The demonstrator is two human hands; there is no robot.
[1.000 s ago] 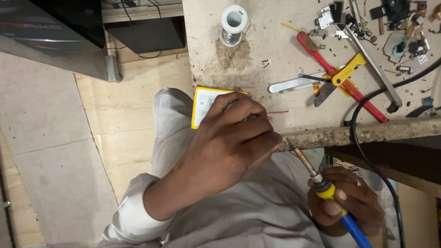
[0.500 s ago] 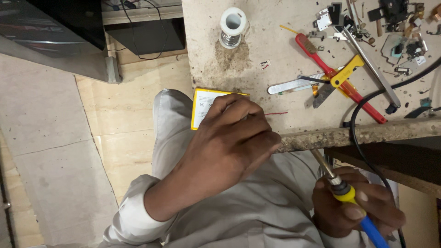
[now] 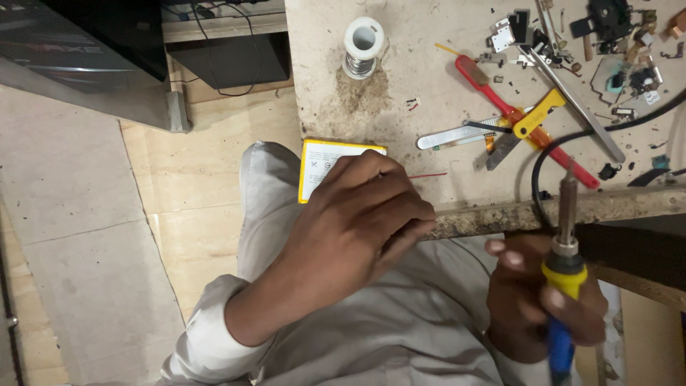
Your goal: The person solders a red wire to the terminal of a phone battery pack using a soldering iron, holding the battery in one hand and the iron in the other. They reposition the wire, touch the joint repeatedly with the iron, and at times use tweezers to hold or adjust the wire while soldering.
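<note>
yellow-edged flat battery [image 3: 323, 166] lies at the near edge of the workbench [image 3: 429, 78], partly under the left hand [image 3: 364, 221]. left hand fingers curled, pressing down on battery; thin red wire [image 3: 427, 175] runs out from under fingertips. right hand [image 3: 547, 293] closed round soldering iron [image 3: 566, 264] w/ yellow-blue handle, tip upright, just off bench edge, apart from battery. solder spool [image 3: 362, 44] further back. red screwdriver [image 3: 525, 121], tweezers [image 3: 457, 136] & small parts to the right.

solder spool [image 3: 363, 46] on bench [image 3: 429, 157], left of screwdriver [image 3: 525, 121].
</note>
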